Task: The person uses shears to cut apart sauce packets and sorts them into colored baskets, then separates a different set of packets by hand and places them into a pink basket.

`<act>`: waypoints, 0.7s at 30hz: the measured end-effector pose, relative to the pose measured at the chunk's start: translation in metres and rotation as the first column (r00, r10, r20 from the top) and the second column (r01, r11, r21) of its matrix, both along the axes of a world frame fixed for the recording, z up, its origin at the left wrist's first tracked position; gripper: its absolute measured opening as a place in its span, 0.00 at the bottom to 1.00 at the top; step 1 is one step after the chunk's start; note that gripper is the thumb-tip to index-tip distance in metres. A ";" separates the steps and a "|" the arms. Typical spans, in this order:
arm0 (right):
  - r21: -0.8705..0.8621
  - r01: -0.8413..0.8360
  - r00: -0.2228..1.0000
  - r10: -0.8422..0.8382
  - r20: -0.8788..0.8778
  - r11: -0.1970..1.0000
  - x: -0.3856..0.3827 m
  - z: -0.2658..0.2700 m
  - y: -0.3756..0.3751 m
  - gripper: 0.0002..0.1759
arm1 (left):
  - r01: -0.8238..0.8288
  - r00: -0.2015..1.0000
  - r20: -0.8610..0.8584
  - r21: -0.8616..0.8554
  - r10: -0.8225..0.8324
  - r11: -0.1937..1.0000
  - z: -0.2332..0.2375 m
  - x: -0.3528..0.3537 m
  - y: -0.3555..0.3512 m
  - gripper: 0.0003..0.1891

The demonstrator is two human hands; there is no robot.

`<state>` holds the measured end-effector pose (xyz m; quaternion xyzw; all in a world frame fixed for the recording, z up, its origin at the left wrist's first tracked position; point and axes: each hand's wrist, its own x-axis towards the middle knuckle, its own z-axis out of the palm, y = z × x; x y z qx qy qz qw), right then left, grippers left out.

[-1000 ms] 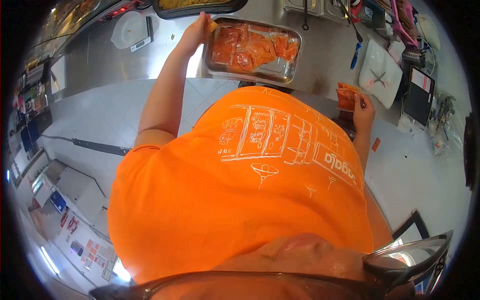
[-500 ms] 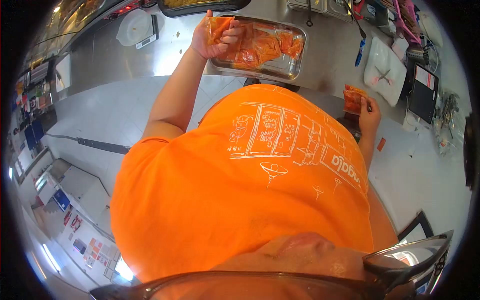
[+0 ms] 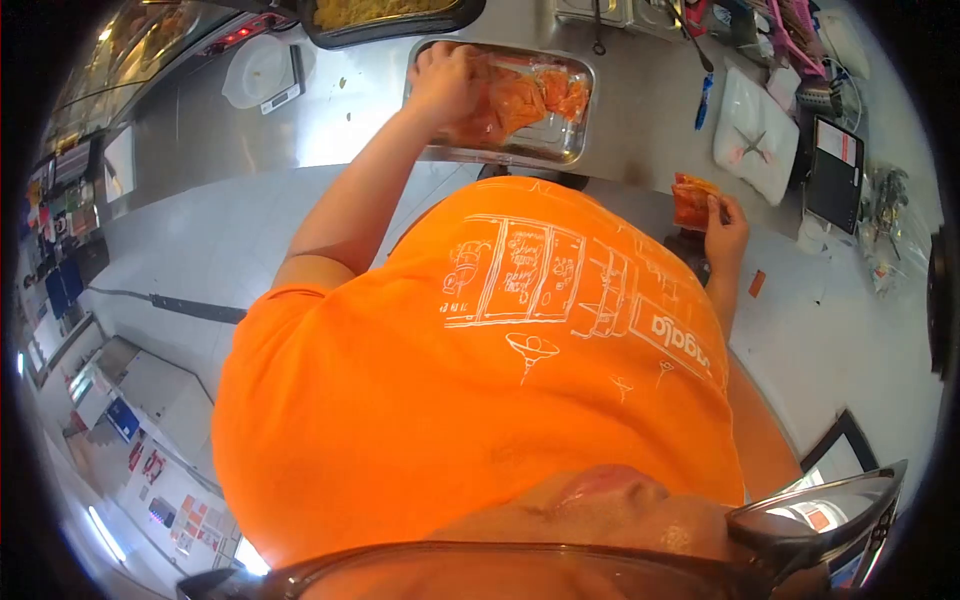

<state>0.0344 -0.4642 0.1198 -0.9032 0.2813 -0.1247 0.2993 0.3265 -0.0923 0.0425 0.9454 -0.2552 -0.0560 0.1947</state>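
Note:
My left hand (image 3: pixel 447 85) is palm down over the left end of a metal tray (image 3: pixel 560 152). Its fingers curl downward, and their tips and whatever lies under them are hidden. Beside it in the tray lie several clear packets of orange-red food (image 3: pixel 522 105), flat and overlapping. On the right, low beside the counter's front edge, my right hand (image 3: pixel 728 228) pinches the edge of a similar red-orange packet (image 3: pixel 692 204), held apart from the tray.
A black tray of yellowish food (image 3: pixel 385 18) stands behind the metal tray. To the left is a clear round container (image 3: pixel 258 75) on a small scale (image 3: pixel 283 98). Scissors (image 3: pixel 755 148) lie on a white pad (image 3: pixel 740 110) at right, near a dark tablet-like device (image 3: pixel 833 180).
My left hand has turned from palm up, with a packet showing in it, to palm down over the tray. That packet is now out of sight. The right hand still grips its packet.

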 end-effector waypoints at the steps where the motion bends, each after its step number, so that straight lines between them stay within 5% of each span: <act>1: -0.007 -0.008 1.000 0.008 -0.004 1.000 0.002 0.003 0.003 0.13 | 0.062 0.998 0.007 -0.106 -0.062 0.992 0.012 -0.002 -0.013 0.20; 3: 0.022 -0.004 1.000 0.003 0.018 1.000 0.003 0.000 0.005 0.12 | 0.224 0.967 -0.038 -0.351 -0.252 0.909 -0.010 0.003 -0.042 0.17; 6: 0.025 -0.026 0.999 0.025 0.027 0.999 0.007 0.001 0.010 0.12 | 0.238 0.963 -0.049 -0.317 -0.267 0.918 -0.023 -0.008 -0.088 0.16; 11: 0.079 -0.048 0.998 0.044 0.047 0.996 0.009 0.011 0.018 0.10 | 0.172 0.981 -0.101 0.072 -0.164 0.982 -0.032 -0.010 -0.114 0.20; 14: 0.072 -0.049 0.997 0.045 0.058 0.996 0.006 0.008 0.015 0.10 | 0.303 0.933 -0.194 -0.022 -0.301 0.953 -0.027 0.003 -0.106 0.16; 15: 0.062 -0.054 0.997 0.051 0.054 0.997 0.005 0.007 0.013 0.10 | 0.290 0.927 -0.183 -0.210 -0.329 0.934 -0.018 0.004 -0.097 0.11; 18: 0.079 -0.029 0.999 0.026 0.046 0.996 0.008 0.016 0.019 0.10 | -0.058 0.839 -0.511 -0.427 -0.188 0.902 -0.005 0.005 -0.076 0.12; 19: 0.095 -0.016 0.999 0.013 0.040 0.995 0.009 0.018 0.022 0.10 | -0.028 0.844 -0.477 -0.495 -0.244 0.869 0.004 0.005 -0.067 0.13; 21: 0.086 -0.058 0.996 0.053 0.067 0.995 0.010 0.016 0.019 0.09 | -0.308 0.628 -0.689 -0.648 -0.363 0.697 0.012 0.003 -0.053 0.13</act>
